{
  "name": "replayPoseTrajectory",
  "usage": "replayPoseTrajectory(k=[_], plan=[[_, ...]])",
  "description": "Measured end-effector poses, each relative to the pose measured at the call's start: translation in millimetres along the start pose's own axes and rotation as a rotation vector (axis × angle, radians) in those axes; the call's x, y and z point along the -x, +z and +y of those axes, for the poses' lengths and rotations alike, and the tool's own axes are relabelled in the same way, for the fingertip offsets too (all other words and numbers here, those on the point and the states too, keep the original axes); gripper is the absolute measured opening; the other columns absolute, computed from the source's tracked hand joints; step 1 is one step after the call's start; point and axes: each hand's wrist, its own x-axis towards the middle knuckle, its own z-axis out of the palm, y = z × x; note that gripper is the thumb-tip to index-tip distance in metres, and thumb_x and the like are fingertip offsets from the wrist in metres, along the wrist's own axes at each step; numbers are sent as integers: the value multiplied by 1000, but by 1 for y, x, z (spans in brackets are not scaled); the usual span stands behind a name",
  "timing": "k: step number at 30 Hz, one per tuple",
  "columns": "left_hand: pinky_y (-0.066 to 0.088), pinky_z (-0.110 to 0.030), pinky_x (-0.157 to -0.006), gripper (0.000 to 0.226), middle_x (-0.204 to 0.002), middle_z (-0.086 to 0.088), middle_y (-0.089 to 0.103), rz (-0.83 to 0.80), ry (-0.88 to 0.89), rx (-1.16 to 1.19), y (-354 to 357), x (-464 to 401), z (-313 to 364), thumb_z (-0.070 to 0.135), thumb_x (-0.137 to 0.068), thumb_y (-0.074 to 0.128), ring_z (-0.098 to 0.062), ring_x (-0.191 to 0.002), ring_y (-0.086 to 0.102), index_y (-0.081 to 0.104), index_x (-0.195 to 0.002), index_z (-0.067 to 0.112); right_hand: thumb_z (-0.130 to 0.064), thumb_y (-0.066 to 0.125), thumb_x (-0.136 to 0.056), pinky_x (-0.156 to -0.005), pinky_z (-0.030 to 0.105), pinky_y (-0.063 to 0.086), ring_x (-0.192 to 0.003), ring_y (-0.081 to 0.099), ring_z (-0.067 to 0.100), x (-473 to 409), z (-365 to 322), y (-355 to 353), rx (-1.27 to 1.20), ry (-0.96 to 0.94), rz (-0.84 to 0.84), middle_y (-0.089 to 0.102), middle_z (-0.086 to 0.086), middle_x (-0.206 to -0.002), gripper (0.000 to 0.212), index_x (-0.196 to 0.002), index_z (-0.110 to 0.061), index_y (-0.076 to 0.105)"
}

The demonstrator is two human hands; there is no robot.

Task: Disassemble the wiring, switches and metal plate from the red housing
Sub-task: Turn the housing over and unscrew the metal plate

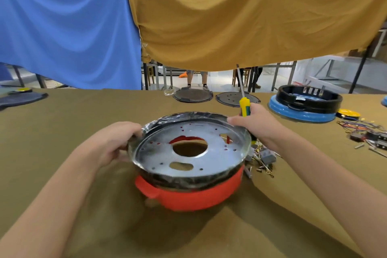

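Note:
The red housing [194, 197] sits in the middle of the brown table. A round metal plate [167, 153] with a black rim and a large centre hole lies tilted on top of it, raised at the far side. My left hand [117, 142] grips the plate's left rim. My right hand [255, 123] holds a yellow and green screwdriver [244, 106], tip pointing up, while its fingers touch the plate's far right rim. Removed wiring and switches [364, 132] lie at the right.
Loose screws and a small grey part [263, 159] lie just right of the housing. A blue and black housing [305, 102] stands at the back right, two dark round lids [192, 95] at the back. Blue and mustard cloths hang behind the table.

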Motion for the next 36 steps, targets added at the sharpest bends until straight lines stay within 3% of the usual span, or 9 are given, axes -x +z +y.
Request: replayPoseTrajectory(k=[3, 8, 11, 15, 17, 20, 25, 30, 36], plan=[[47, -24, -49, 29, -81, -2, 56, -4, 5, -161, -7, -2, 5, 14, -87, 48, -18, -71, 52, 66, -109, 8, -33, 72, -89, -65, 34, 47, -66, 48, 20, -5, 9, 10, 8, -9, -32, 48, 9, -77, 29, -87, -13, 50], [51, -38, -89, 31, -128, 4, 58, -43, 127, -116, -4, -17, 11, 22, -93, 57, -18, -115, 54, 63, -122, 29, -45, 70, -87, -60, 26, 46, -65, 58, 18, -2, 21, -1, -14, -3, 15, 59, 5, -71, 36, -82, -14, 52], [36, -50, -113, 35, -141, 5, 51, -115, 186, -50, 4, -28, 13, 22, -93, 58, -23, -133, 43, 65, -123, 39, -35, 75, -83, -61, 30, 50, -69, 57, 19, 3, 23, -8, -6, 59, -77, 58, 6, -79, 33, -89, -13, 51], [47, -21, -78, 43, -136, 5, 53, -155, 276, -41, 13, -44, 12, 10, -92, 49, -10, -105, 56, 68, -117, 39, -26, 76, -84, -65, 31, 52, -66, 56, 14, 8, 28, -1, -35, -18, -30, 56, 4, -77, 30, -88, -12, 50], [53, -20, -66, 41, -135, -8, 61, -207, 203, 161, 12, -50, 4, 3, -94, 45, -14, -92, 68, 66, -120, 26, -31, 76, -85, -63, 29, 51, -62, 57, 9, 7, 31, 1, -69, -57, 7, 59, 0, -72, 38, -93, -3, 53], [54, -43, -87, 49, -130, -13, 67, -399, 143, 577, 10, -53, -17, 8, -86, 48, -32, -111, 68, 62, -132, 19, -37, 68, -91, -66, 28, 50, -69, 61, 15, 6, 29, 3, -68, -52, 48, 62, 6, -81, 40, -101, 0, 55], [48, -48, -96, 62, -134, -11, 64, -436, 191, 599, 17, -53, -21, 4, -81, 41, -37, -123, 60, 57, -138, 20, -18, 47, -97, -55, 29, 54, -64, 58, 17, 9, 23, -20, -183, 33, -64, 57, 10, -82, 12, -106, -14, 55], [55, -40, -84, 58, -128, -3, 69, -385, 266, 616, 16, -50, -22, 5, -80, 46, -26, -114, 68, 58, -135, 18, -18, 74, -87, -63, 32, 53, -71, 66, 19, 12, 16, -37, -213, -143, -93, 71, 8, -88, 34, -117, -25, 61], [40, -41, -106, 58, -136, -4, 64, -353, 427, 688, 12, -53, -20, 9, -75, 52, -18, -128, 58, 59, -132, 10, -30, 88, -66, -61, 23, 53, -69, 67, 16, -8, -23, -50, -395, -320, 172, 71, 11, -90, 48, -101, -7, 65]])
